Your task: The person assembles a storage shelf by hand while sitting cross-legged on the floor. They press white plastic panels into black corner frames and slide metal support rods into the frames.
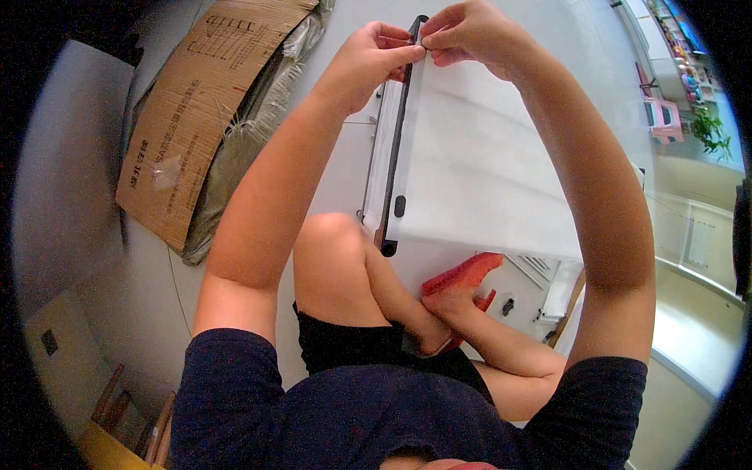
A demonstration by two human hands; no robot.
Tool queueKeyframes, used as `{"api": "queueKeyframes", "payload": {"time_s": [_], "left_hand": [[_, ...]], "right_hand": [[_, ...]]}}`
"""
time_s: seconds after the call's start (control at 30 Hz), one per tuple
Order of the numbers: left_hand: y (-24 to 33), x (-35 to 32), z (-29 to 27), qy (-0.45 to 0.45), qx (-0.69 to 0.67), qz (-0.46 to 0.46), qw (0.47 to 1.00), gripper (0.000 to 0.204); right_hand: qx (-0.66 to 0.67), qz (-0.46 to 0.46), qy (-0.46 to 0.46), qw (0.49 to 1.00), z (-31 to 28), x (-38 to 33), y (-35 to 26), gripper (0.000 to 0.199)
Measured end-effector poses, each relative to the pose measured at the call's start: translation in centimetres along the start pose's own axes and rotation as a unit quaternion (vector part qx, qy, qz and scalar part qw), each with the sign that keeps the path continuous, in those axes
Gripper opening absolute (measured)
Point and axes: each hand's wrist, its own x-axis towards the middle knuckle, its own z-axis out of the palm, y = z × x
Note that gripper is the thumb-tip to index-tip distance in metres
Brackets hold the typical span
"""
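Note:
A large white panel-like piece [486,157] stands in front of me, with a black strip [398,141] along its left side. My left hand [380,63] is closed at the strip's far end, its thumb and fingers around the edge there. From the other side, my right hand [474,37] meets it with fingertips pinched together. Between the two hands, whatever they pinch is too small and too covered to name. A dark oval fitting [400,206] sits near the strip's near end.
Flattened brown cardboard [196,117] with plastic wrap lies at the left. Beneath the white piece are my bent legs and a red slipper [462,278]. Thin white rods [529,270] and a small black part [508,305] lie on the floor. A pink toy-like object [664,121] is at far right.

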Motion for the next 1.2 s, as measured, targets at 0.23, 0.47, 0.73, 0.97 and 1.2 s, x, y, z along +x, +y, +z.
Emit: {"api": "queueKeyframes", "payload": {"time_s": [0.23,0.47,0.73,0.97,1.2], "left_hand": [[0.3,0.2,0.5,0.010,0.031,-0.006,0.999,0.040],[0.2,0.0,0.2,0.010,0.018,-0.010,1.000,0.040],[-0.1,0.0,-0.5,-0.019,-0.066,-0.026,0.997,0.038],[0.0,-0.2,-0.3,-0.018,-0.062,-0.030,0.997,0.038],[-0.2,0.0,-0.7,-0.028,-0.066,-0.028,0.997,0.040]], "right_hand": [[0.046,-0.024,-0.005,0.999,0.0,-0.1,0.8,0.018],[0.040,-0.015,-0.015,0.999,0.2,-0.8,-0.4,0.022],[0.083,0.013,0.003,0.996,0.4,0.3,0.6,0.022],[-0.044,0.014,0.019,0.999,0.8,0.4,-0.1,0.020],[-0.009,0.034,-0.029,0.999,-0.5,1.1,-0.3,0.015]]}}
